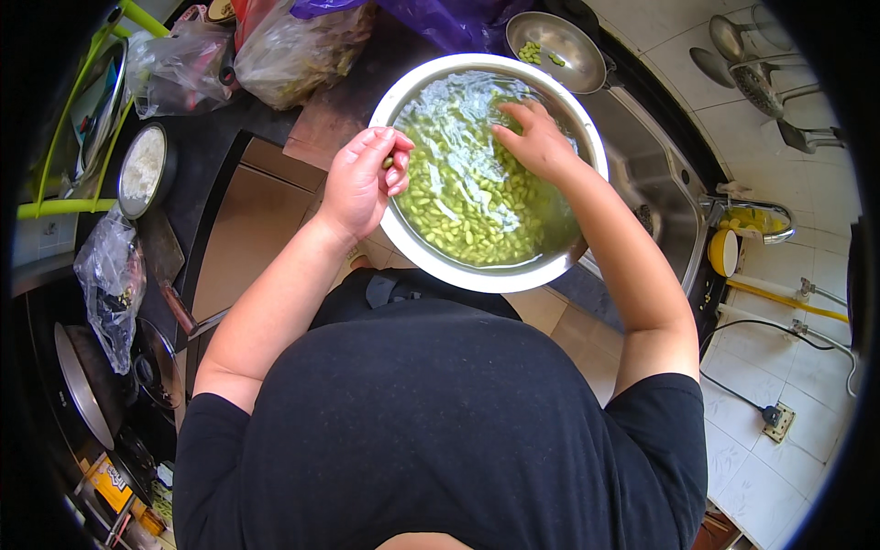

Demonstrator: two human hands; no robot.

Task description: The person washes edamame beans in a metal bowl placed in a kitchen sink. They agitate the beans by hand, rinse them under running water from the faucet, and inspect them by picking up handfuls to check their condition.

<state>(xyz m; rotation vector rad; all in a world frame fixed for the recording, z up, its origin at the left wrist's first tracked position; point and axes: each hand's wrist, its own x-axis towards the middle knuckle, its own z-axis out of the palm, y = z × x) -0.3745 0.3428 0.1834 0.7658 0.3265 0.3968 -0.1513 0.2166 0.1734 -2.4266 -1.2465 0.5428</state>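
Note:
A large white-rimmed metal basin (489,280) of water holds a thick layer of shelled green beans (467,215). Over its left rim, my left hand (362,183) is closed, its fingers curled round a small brownish-green bean (388,162). My right hand (536,137) reaches in from the right side, with its fingertips at the rippling water. Its thumb and fingers are apart, and I see nothing held in them. Just beyond the basin, a shallow metal pan (577,55) has a few green beans lying in it.
At right is a steel sink (642,156) with a faucet (779,225); ladles and a spatula (797,137) hang on the tiled wall. On the left counter are a bowl of white food (144,170), plastic bags (302,60) and a cleaver (162,247). A wok (82,376) sits at lower left.

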